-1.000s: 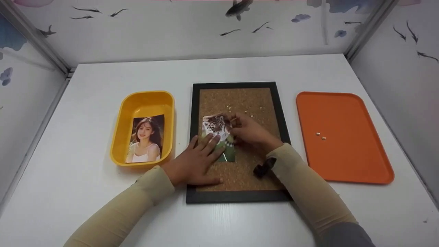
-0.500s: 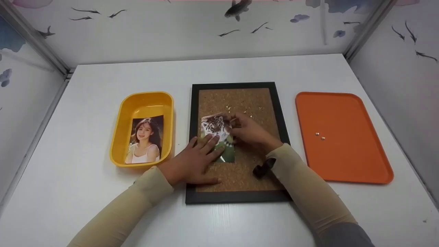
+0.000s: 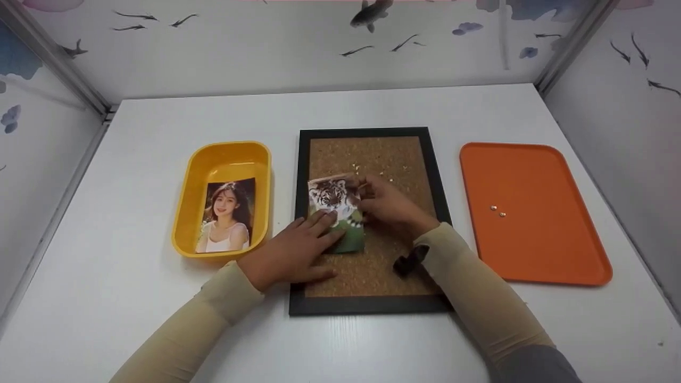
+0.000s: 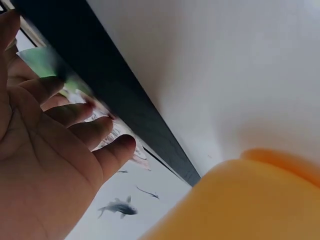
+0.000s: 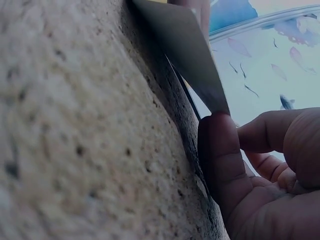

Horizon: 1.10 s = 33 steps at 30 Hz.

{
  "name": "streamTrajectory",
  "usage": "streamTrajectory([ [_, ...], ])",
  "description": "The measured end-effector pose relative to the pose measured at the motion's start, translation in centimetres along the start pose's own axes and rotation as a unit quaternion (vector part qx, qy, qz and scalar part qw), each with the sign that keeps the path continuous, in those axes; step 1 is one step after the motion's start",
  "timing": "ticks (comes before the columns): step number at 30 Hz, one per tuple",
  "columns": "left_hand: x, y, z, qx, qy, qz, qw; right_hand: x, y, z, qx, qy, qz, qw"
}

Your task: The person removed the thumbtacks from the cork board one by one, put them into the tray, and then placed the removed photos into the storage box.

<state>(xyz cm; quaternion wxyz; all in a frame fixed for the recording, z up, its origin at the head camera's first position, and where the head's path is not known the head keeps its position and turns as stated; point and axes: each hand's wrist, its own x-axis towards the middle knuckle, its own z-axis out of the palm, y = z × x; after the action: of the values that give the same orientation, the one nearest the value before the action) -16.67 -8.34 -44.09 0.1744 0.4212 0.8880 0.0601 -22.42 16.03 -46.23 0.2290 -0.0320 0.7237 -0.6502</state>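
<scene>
A tiger photo (image 3: 346,239) lies over the left part of a black-framed cork board (image 3: 372,276). My right hand (image 3: 391,205) pinches the photo's right side near the top. In the right wrist view, the photo's pale back (image 5: 192,55) tilts up off the cork, with the thumb of the right hand (image 5: 270,170) beneath its edge. My left hand (image 3: 290,252) stretches its fingers across the photo's lower left part, thumb apart over the cork. The left wrist view has the left hand (image 4: 50,150) with extended fingers beside the photo; the exact contact is hard to tell.
Left of the board stands a yellow tub (image 3: 183,213) with a portrait photo (image 3: 223,223) in it. An orange tray (image 3: 542,239) on the right carries two small metallic pins (image 3: 498,211). Several small shiny pins (image 3: 355,167) sit on the cork's upper part.
My left hand has drawn back slightly to the left. The tiger photo's left edge has shifted a little left, while my right hand has stayed at its right side.
</scene>
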Motion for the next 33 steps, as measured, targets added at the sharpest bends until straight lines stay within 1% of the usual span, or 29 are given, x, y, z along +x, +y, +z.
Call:
streamTrajectory([
  [6, -0.7, -0.1, -0.1, -0.001, 0.013, -0.002, 0.9999, 0.0, -0.1, -0.1, -0.012, -0.001, 0.006, 1.000],
  [9, -1.1, 0.0, -0.3, -0.006, 0.027, 0.000, 0.9996, 0.0, -0.1, -0.1, -0.018, -0.001, 0.011, 1.000],
  [12, -1.8, 0.0, -0.8, -0.012, 0.048, 0.001, 0.9988, 0.0, -0.1, -0.1, -0.020, -0.001, 0.011, 1.000],
  [15, -2.6, 0.1, -1.3, -0.009, 0.078, 0.005, 0.9969, 0.0, -0.1, -0.1, -0.023, 0.002, 0.013, 1.000],
  [19, -3.8, 0.1, -1.8, 0.005, 0.119, 0.005, 0.9929, 0.0, 0.0, -0.1, -0.028, 0.005, 0.015, 0.999],
  [22, -4.8, 0.0, -2.3, 0.012, 0.140, -0.003, 0.9901, 0.1, 0.0, -0.1, -0.031, 0.006, 0.014, 0.999],
  [26, -6.2, -0.3, -3.0, 0.008, 0.167, -0.022, 0.9857, 0.1, 0.0, -0.1, -0.031, 0.006, 0.011, 0.999],
  [29, -7.3, -0.9, -3.6, 0.001, 0.193, -0.040, 0.9804, 0.1, 0.0, -0.2, -0.025, 0.005, 0.010, 1.000],
  [33, -9.1, -2.2, -4.1, -0.001, 0.235, -0.064, 0.9698, 0.1, 0.0, -0.2, -0.033, 0.004, 0.007, 0.999],
])
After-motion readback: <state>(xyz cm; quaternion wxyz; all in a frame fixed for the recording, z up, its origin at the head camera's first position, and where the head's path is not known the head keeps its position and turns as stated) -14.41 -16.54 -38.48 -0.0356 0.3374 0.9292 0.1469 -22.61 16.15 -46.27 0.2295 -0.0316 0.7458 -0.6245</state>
